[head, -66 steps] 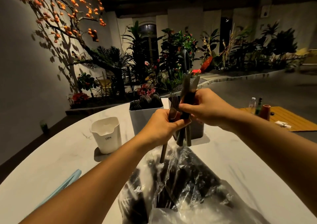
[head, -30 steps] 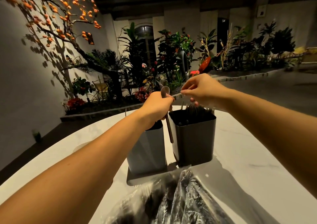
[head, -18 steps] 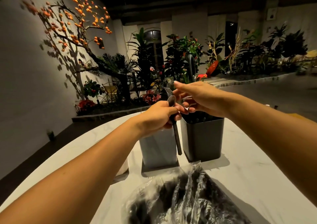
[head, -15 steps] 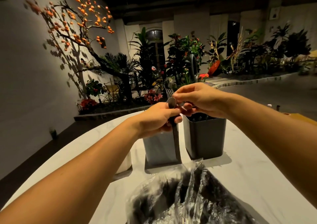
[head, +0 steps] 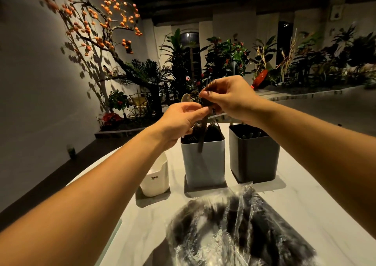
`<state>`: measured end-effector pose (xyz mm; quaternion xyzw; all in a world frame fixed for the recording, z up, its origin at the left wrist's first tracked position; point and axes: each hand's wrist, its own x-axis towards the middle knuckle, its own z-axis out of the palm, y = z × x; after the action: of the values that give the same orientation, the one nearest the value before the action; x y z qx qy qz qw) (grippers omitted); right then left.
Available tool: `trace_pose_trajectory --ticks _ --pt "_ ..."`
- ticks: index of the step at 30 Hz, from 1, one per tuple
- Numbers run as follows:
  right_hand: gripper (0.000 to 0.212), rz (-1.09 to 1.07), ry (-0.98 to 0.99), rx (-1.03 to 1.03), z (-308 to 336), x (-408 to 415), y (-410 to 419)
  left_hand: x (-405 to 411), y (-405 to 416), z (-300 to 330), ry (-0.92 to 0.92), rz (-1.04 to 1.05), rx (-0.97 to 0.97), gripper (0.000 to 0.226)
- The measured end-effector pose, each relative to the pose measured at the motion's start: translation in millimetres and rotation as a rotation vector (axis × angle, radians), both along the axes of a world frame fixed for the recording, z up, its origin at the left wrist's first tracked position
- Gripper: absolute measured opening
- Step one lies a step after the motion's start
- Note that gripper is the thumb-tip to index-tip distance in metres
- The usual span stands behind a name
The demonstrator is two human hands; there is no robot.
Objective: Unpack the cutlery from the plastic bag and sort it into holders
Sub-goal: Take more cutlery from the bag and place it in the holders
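My left hand [head: 181,117] is closed on a spoon [head: 186,98] whose pale bowl sticks up above the fingers. My right hand [head: 230,96] pinches the top of a dark cutlery piece [head: 201,141], and its handle hangs down in front of the light grey holder [head: 203,166]. Both hands meet just above that holder, which has dark cutlery standing in it. A black holder [head: 254,157] with a few handles inside stands to its right. A small white holder [head: 157,177] sits to its left, partly behind my left forearm. The clear plastic bag [head: 234,231] of dark cutlery lies nearest me.
The white marble table [head: 295,202] curves away, with its edge close behind the holders and on the left. A pale teal strip [head: 114,231] lies at the left edge under my forearm. Plants and a dark floor lie beyond the table.
My hands moved from above the black holder to above the light grey holder. The right hand has closed on the dark piece that the left hand was holding with the spoon.
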<state>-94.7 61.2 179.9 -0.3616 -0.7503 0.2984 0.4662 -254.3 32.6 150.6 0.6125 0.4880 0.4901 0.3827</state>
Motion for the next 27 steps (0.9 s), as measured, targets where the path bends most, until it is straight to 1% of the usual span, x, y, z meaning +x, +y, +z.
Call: trace_pose_trajectory --ticks 2,4,9,13,15,16,17,19,20,21,23,25,26,27 --pt "0.010 -0.142 -0.069 0.184 1 -2 7 -1 3 2 0.000 0.062 0.047 0.019" --pt "0.011 -0.213 -0.119 0.314 0 -2 14 -3 7 3 0.015 0.098 0.071 0.022" --pt "0.008 -0.240 -0.078 0.404 4 1 27 -2 16 5 0.034 0.063 0.112 0.027" --pt "0.009 -0.262 -0.106 0.395 5 4 36 0 29 2 0.035 0.064 0.090 0.027" --pt "0.009 -0.257 -0.146 0.359 -3 3 41 2 36 -1 0.037 0.103 0.073 0.027" --pt "0.009 -0.246 -0.196 0.309 -9 2 45 1 39 -3 0.030 0.135 0.058 0.026" --pt "0.012 -0.228 -0.289 0.238 -16 2 48 0 41 -5 0.010 0.165 0.035 0.026" --pt "0.030 -0.184 -0.494 0.073 -27 1 52 -5 43 -9 -0.071 0.200 -0.020 0.023" --pt "0.037 -0.175 -0.514 0.023 -31 1 53 -7 42 -11 -0.124 0.196 -0.049 0.021" --pt "0.038 -0.182 -0.481 0.010 -31 1 53 -9 40 -12 -0.174 0.183 -0.075 0.019" --pt "0.024 -0.195 -0.366 0.051 -25 -1 50 -13 36 -13 -0.242 0.151 -0.115 0.017" --pt "0.018 -0.154 -0.287 0.059 -17 -6 43 -15 30 -10 -0.250 0.089 -0.145 0.014" --pt "0.018 -0.106 -0.264 0.044 -14 -11 38 -17 26 -9 -0.244 0.036 -0.160 0.018" --pt "0.019 -0.047 -0.253 0.021 -12 -16 31 -18 22 -8 -0.233 -0.023 -0.175 0.030"
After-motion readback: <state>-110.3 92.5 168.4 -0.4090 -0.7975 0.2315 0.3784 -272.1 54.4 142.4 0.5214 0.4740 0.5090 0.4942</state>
